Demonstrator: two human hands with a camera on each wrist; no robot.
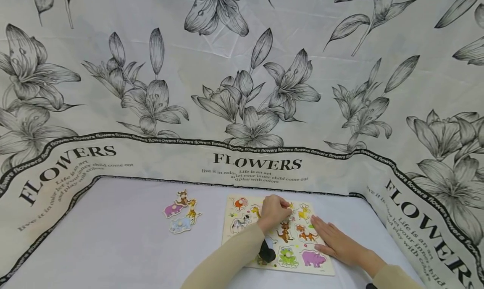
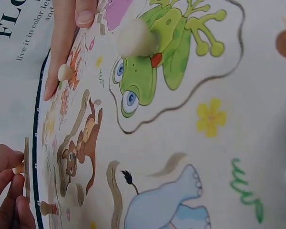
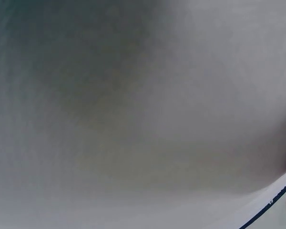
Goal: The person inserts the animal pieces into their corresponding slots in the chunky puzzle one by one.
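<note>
My left hand [image 1: 275, 213] reaches over the far part of a wooden animal puzzle board [image 1: 327, 270]. In the left wrist view, the thumb and fingers of that hand pinch the small wooden knob [image 2: 19, 168] of a thin puzzle piece [image 2: 27, 164], seen edge-on, so its picture is hidden. Flat against the board's right edge lies my right hand [image 1: 340, 243], fingers straight and fingertips on the board. A frog piece [image 1: 288, 256] with a knob sits in the near part of the board. Kangaroo [image 1: 284, 232] and hippo [image 1: 313, 258] pictures show in their outlined places.
Left of the board, a loose cluster of pieces lies on the white tablecloth [image 1: 113, 238]: a kangaroo [image 1: 183, 198], a purple hippo [image 1: 173, 210], a giraffe [image 1: 192, 213] and a blue elephant [image 1: 180, 225]. A flower-printed curtain [image 1: 242, 91] stands behind the table.
</note>
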